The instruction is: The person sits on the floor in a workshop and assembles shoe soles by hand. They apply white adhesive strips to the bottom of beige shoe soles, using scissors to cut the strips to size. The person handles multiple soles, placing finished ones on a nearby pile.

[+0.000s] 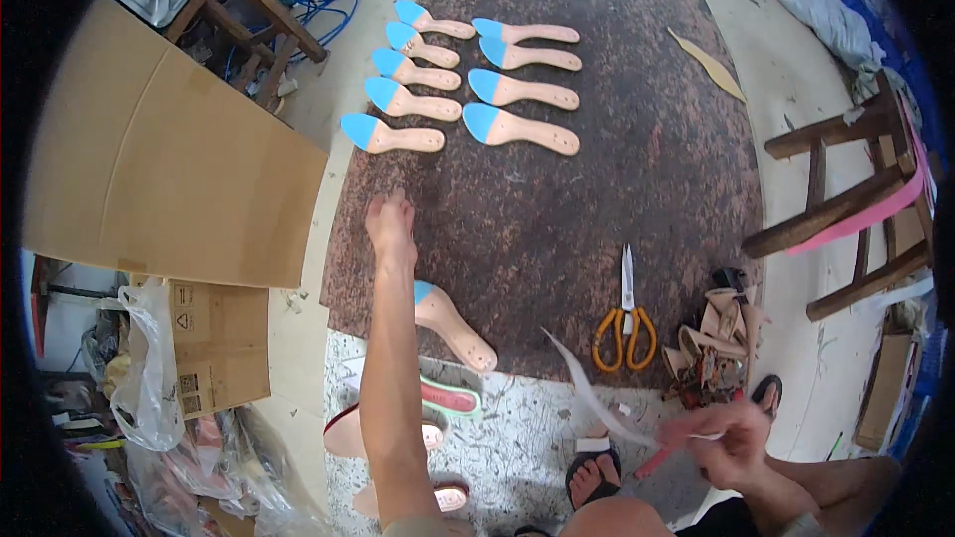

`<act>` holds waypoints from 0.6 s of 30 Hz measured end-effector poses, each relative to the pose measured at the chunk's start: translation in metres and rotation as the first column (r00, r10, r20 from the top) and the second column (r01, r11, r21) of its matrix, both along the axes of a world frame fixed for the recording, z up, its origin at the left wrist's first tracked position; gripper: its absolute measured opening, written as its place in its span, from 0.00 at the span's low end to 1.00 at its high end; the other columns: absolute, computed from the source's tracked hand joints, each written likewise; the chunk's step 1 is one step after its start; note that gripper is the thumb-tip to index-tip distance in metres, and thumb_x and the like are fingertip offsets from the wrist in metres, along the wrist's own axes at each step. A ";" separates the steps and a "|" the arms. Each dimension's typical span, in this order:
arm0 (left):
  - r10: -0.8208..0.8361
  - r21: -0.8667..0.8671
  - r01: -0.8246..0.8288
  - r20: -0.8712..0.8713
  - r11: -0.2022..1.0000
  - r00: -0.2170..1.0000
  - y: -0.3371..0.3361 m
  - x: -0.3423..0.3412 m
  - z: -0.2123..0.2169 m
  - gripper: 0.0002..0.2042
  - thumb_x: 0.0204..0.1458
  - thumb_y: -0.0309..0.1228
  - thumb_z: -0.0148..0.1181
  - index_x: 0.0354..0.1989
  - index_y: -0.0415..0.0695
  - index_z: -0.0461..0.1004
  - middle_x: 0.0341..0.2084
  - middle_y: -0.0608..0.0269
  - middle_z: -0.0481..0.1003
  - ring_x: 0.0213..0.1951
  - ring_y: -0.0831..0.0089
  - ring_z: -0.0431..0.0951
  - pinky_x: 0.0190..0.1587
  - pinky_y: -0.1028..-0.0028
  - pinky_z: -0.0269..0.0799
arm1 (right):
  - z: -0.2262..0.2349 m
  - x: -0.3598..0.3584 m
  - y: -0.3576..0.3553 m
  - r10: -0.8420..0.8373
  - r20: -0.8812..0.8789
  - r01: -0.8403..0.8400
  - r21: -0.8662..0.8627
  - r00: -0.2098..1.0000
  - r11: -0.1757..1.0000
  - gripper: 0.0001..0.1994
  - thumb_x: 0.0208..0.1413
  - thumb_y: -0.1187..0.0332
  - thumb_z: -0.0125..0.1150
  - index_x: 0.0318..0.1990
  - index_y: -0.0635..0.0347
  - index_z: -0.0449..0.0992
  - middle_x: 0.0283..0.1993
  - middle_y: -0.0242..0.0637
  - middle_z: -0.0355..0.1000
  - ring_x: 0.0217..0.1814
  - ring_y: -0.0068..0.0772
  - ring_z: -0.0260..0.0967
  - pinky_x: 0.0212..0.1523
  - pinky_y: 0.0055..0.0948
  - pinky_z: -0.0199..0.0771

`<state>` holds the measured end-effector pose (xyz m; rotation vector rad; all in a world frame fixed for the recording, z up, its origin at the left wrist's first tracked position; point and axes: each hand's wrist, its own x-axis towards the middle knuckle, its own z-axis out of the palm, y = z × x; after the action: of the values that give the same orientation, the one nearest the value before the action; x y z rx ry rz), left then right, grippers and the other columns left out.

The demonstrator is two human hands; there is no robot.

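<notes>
My left hand [391,224] reaches over the dark board [597,179], its fingers curled downward; whatever may be under them is hidden. Beyond it lie two columns of shoe insoles, beige with blue toe ends, the closest being an insole [393,135] at the left. Another insole [456,330] lies near the board's front edge, partly covered by my left forearm. At the lower right my right hand [718,446], slightly blurred, pinches a thin, curved white strip [589,393] that hangs out to the left. Orange-handled scissors [625,313] rest on the board, blades pointing away.
Beige scraps [718,338] are heaped at the board's front right corner. A yellowish sole-shaped piece [708,65] lies far right. Wooden stools [856,189] stand right and far left. A large cardboard box [179,154] borders the left side. Shoe pieces [343,433] lie below my left forearm.
</notes>
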<state>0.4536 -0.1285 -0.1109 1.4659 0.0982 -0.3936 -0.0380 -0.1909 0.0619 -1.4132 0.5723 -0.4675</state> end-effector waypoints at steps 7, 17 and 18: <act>0.040 -0.150 -0.073 -0.212 0.986 0.977 -0.077 0.079 -0.053 0.31 0.56 0.29 0.58 0.64 0.26 0.53 0.61 0.37 0.58 0.64 0.47 0.60 0.66 0.56 0.59 | 0.051 -0.016 -0.052 -0.016 -0.455 -0.121 -0.269 0.890 0.955 0.05 0.55 0.74 0.61 0.29 0.67 0.76 0.26 0.41 0.76 0.26 0.30 0.74 0.29 0.27 0.73; 0.114 -0.036 -0.117 -0.070 0.992 0.991 -0.109 0.121 -0.085 0.12 0.49 0.20 0.58 0.44 0.37 0.73 0.36 0.59 0.76 0.36 0.67 0.78 0.37 0.71 0.75 | 0.083 -0.013 -0.067 -0.005 -0.674 -0.052 -0.065 0.738 0.997 0.03 0.49 0.82 0.59 0.28 0.69 0.71 0.29 0.43 0.75 0.30 0.29 0.74 0.36 0.26 0.74; 0.119 -0.121 -0.129 -0.087 0.984 0.989 -0.110 0.117 -0.093 0.13 0.49 0.19 0.57 0.44 0.38 0.72 0.36 0.59 0.76 0.36 0.68 0.78 0.37 0.71 0.75 | 0.092 -0.022 -0.065 0.002 -0.696 -0.056 -0.055 0.718 0.997 0.04 0.49 0.82 0.59 0.28 0.69 0.70 0.29 0.44 0.75 0.32 0.31 0.75 0.37 0.28 0.75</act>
<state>0.5706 -0.2387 -0.2038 1.3125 0.2237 -0.3507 -0.0595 -0.2557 0.1540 -1.6588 1.1512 0.1087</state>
